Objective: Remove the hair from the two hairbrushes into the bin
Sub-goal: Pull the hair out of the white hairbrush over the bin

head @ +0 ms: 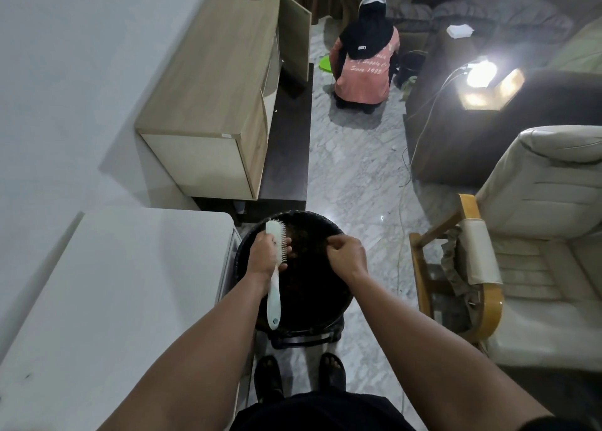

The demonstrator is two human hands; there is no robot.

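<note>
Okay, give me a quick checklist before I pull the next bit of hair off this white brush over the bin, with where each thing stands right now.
1. White hairbrush held firmly: ok, the left hand is wrapped around it below the bristles.
2. Brush over the black bin: ok, head and handle both lie over the opening.
3. Bristles turned toward the picking hand: ok, they face the right hand.
4. Right hand over the bin: ok, fingers pinched together above the opening.
5. Hair left in the bristles: cannot tell, too small against the dark bin.
6. Second hairbrush within reach: cannot tell, it is not in view.
</note>
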